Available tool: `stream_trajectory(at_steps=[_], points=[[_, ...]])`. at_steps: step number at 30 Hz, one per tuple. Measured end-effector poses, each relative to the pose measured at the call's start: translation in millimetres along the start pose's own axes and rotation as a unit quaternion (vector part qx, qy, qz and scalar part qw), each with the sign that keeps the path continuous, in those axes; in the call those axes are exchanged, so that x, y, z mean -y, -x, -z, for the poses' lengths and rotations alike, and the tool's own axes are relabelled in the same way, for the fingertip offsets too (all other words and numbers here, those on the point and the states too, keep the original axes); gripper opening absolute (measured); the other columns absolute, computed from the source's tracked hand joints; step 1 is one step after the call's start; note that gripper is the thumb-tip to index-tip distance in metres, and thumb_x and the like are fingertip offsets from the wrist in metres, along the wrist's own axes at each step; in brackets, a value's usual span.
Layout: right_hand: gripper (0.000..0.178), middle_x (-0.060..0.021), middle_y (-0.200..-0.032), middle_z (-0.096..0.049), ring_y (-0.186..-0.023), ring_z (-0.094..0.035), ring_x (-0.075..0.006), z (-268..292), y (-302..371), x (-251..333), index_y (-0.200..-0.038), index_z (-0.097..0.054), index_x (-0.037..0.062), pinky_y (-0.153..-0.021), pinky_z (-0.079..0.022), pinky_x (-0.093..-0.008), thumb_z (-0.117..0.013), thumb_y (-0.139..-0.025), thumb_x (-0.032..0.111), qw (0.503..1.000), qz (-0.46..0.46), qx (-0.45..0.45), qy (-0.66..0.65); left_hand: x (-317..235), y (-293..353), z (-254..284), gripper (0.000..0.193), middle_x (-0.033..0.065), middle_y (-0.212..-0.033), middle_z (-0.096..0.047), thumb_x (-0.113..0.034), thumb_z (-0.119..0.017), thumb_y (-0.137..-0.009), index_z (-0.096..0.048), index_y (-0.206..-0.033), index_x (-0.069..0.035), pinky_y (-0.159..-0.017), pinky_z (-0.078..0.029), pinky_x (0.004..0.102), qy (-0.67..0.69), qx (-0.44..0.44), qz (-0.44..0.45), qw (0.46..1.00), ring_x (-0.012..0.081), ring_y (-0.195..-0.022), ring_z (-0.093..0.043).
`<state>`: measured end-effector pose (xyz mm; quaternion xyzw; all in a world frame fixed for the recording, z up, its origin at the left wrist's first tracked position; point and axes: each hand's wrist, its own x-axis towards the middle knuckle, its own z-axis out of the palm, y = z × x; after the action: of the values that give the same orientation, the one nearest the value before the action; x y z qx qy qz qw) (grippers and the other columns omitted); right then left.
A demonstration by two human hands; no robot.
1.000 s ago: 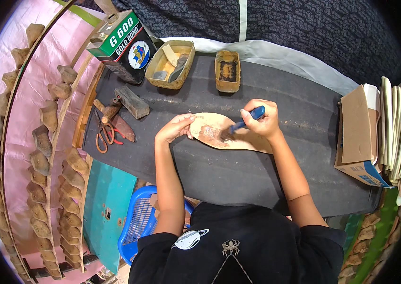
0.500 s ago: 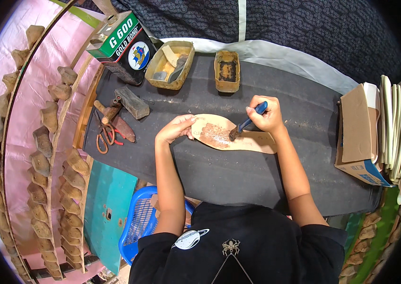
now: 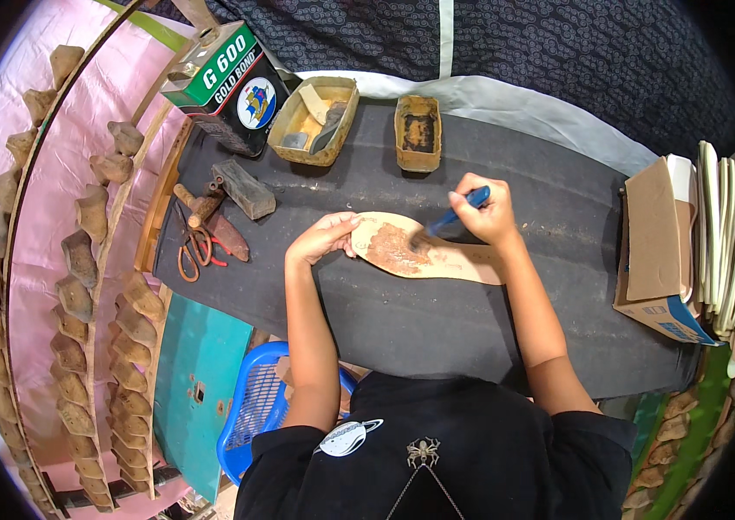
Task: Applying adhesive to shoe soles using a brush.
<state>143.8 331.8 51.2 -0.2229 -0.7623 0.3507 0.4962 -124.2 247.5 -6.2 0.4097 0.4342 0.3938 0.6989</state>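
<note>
A tan, sole-shaped insole [image 3: 463,260] lies crosswise over the dark bench, with a brownish, partly glossy patch on its left half. My left hand [image 3: 329,236] pinches its left end between thumb and fingers. In my right hand [image 3: 490,211] is a blue-handled brush [image 3: 447,221], gripped in a fist. Its dark bristles meet the brown patch near the insole's middle; the brush is slightly blurred. My right wrist hides the insole's right end.
Behind stand a crusted small tub [image 3: 419,160], a larger tub [image 3: 278,143] of scraps and a green-black can [image 3: 202,91]. Scissors [image 3: 189,251], a hammer [image 3: 202,206] and a dark block [image 3: 246,189] lie left. A cardboard box [image 3: 649,234] stands right; wooden shoe lasts [image 3: 78,257] line racks.
The brush has moved a little left and upward across the insole, its handle leaning flatter. My left hand keeps its hold at the same end.
</note>
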Motion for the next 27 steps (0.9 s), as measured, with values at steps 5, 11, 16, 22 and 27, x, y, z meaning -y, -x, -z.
stream_trajectory(at_steps=[5, 11, 16, 22, 27], points=[[0.016, 0.0000, -0.047, -0.045, -0.041, -0.038, -0.0051, 14, -1, 4, -0.057, -0.049, 0.0023, -0.039, -0.029, -0.0210, -0.058, -0.069, 0.008, 0.999, -0.026, 0.019, 0.020, -3, 1, -3, 0.022, 0.0008, -0.070, -0.053, -0.023, -0.046, -0.085, -0.050, -0.091, -0.002, -0.052, -0.047, 0.0198, 0.000, -0.005, 0.001, 1.000, 0.0063, -0.054, -0.052], [0.014, 0.0020, -0.052, -0.050, -0.045, -0.043, -0.0029, -5, -1, 6, -0.067, -0.056, 0.0019, -0.042, -0.033, -0.0180, -0.060, -0.074, 0.013, 0.993, -0.078, -0.047, -0.073, -4, 2, -7, 0.021, 0.0004, -0.070, -0.054, -0.022, -0.046, -0.085, -0.050, -0.092, -0.002, -0.050, -0.046, 0.0193, 0.005, -0.023, -0.002, 1.000, 0.0065, -0.053, -0.052], [0.015, 0.0024, -0.051, -0.049, -0.047, -0.043, -0.0024, -8, 1, -8, -0.067, -0.055, 0.0029, -0.042, -0.032, -0.0187, -0.060, -0.075, 0.015, 0.990, -0.127, -0.008, -0.066, 1, 0, -1, 0.023, 0.0005, -0.069, -0.053, -0.023, -0.046, -0.085, -0.050, -0.093, -0.001, -0.051, -0.047, 0.0192, -0.002, -0.018, 0.001, 1.000, 0.0061, -0.054, -0.051], [0.016, 0.0045, -0.048, -0.042, -0.045, -0.035, -0.0014, 13, -3, -18, -0.058, -0.048, 0.0032, -0.039, -0.027, -0.0200, -0.057, -0.071, 0.008, 0.994, -0.104, -0.024, 0.000, 2, -1, 0, 0.025, 0.0004, -0.072, -0.053, -0.023, -0.046, -0.085, -0.050, -0.095, -0.001, -0.051, -0.047, 0.0187, -0.009, -0.002, -0.001, 1.000, 0.0058, -0.055, -0.052], [0.016, 0.0032, -0.052, -0.049, -0.047, -0.041, -0.0015, 14, -5, -11, -0.064, -0.054, 0.0030, -0.041, -0.031, -0.0178, -0.059, -0.075, 0.013, 0.988, -0.112, -0.075, -0.072, -3, 1, -5, 0.025, 0.0003, -0.072, -0.053, -0.022, -0.047, -0.085, -0.050, -0.096, 0.000, -0.051, -0.047, 0.0193, -0.009, -0.018, 0.006, 1.000, 0.0061, -0.056, -0.052]])
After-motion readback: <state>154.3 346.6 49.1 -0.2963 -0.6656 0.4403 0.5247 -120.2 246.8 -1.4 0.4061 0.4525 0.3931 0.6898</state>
